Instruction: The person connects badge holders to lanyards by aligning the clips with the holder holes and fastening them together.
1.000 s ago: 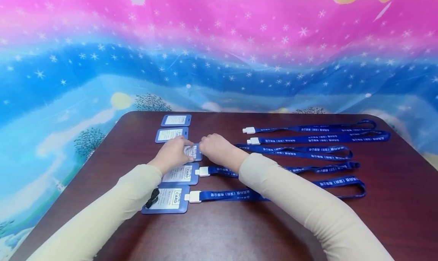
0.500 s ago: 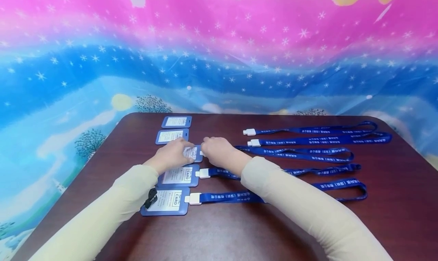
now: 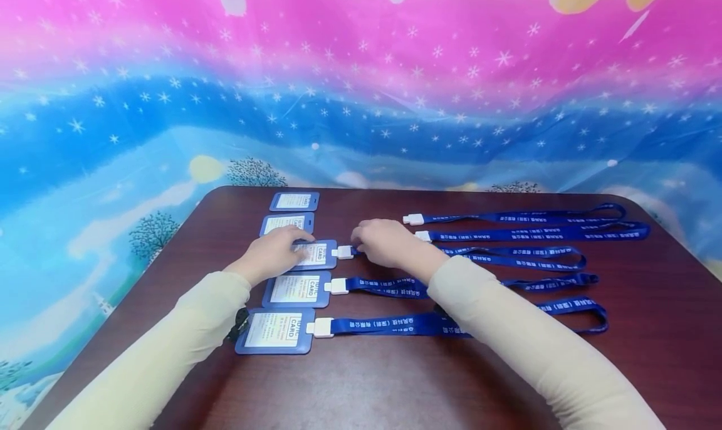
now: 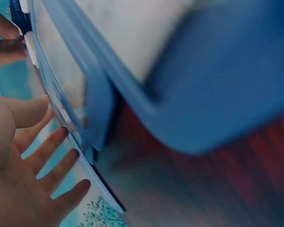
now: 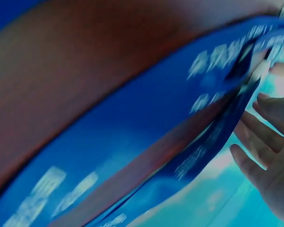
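Observation:
In the head view my left hand [image 3: 274, 252] lies over the left part of the third badge holder [image 3: 323, 254] from the back. The left wrist view shows its fingers [image 4: 61, 168] spread and nearly straight beside that row of blue-framed holders. A white clip [image 3: 343, 252] sits against this holder's right end, with a blue lanyard leading right from it. My right hand [image 3: 389, 245] is just right of the clip, over the lanyard. Its fingers [image 5: 255, 137] look loose and apart in the right wrist view, close to the blue strap [image 5: 146, 118].
Two badge holders with white clips and lanyards lie nearer me, among them the front holder [image 3: 273, 331]. Behind, two holders [image 3: 294, 201] lie without lanyards. Across from them are two lanyards with white clips [image 3: 413, 219]. A printed cloth [image 3: 361, 104] hangs behind the dark table [image 3: 350, 380].
My right hand has moved right, off the white clip, which now shows at the holder's end. The left hand has drawn slightly left, uncovering more of the card.

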A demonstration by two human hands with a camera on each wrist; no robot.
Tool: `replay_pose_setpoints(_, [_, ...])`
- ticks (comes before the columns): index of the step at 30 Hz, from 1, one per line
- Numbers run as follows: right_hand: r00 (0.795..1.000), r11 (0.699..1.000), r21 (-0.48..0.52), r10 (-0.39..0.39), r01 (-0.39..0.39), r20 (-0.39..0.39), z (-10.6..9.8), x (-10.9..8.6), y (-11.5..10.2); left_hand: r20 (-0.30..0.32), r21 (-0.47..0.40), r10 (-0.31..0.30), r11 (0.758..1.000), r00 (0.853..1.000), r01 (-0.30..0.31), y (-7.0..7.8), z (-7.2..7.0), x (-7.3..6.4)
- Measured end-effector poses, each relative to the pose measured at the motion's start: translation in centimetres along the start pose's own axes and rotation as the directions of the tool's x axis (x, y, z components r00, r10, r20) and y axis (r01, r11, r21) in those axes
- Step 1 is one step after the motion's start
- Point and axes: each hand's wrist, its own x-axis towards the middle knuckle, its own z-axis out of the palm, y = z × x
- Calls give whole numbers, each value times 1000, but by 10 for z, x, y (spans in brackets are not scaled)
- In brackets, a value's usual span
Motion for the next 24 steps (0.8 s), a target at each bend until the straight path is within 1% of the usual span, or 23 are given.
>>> replay_pose_setpoints(3, [1000, 999, 40, 17, -17, -14, -3, -6, 17, -17, 5, 9, 1000, 1000, -9, -7, -1, 2])
replay_pose_setpoints(8, [998, 999, 29, 44, -43, -37, -6, -21, 44, -27, 15, 11, 1000, 1000, -10, -17, -4, 4])
replay_pose_setpoints(13, [995, 996, 32, 82, -80, -54, -9, -39, 68, -14, 29, 8, 1000, 1000, -8, -26, -9, 6])
replay_pose_setpoints(16, [992, 993, 42, 113, -111, -51, -10, -47, 78, -16, 32, 2, 999, 1000, -2, -32, -11, 7])
replay_pose_setpoints(20, [987, 987, 50, 154, -152, -44, -10, -54, 87, -23, 25, -16, 1000, 1000, 17, -35, -14, 8])
replay_pose_setpoints(24, [981, 979, 68, 192, -191, -6, -7, -58, 92, -23, 26, -36, 999, 999, 36, -36, -16, 8])
